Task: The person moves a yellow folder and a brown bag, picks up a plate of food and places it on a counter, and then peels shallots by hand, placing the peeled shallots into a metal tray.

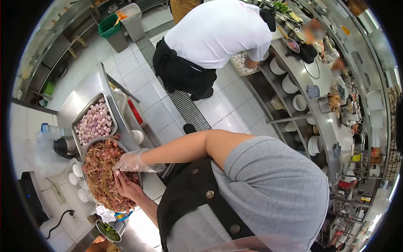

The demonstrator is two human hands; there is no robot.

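Observation:
A big metal bowl (142, 181) is heaped with reddish shallot skins and dry, stringy roots (100, 176). Over its near side my two hands meet. My right hand (129, 162), in a clear plastic glove, has its fingers bent and pressed together. Just beside it my left hand (129, 187), bare, has its fingers drawn together. A small pale spot shows between the fingertips, too small to name. Beyond the bowl, a rectangular steel tray (75, 126) holds many peeled pinkish shallots (94, 122).
A co-worker in a white shirt (210, 33) bends over a crate of white round items (245, 63). A black jug (64, 147) and white containers (77, 170) stand behind the bowl. A pot with green pieces (110, 231) sits to the left. Shelves hold stacked plates (289, 84).

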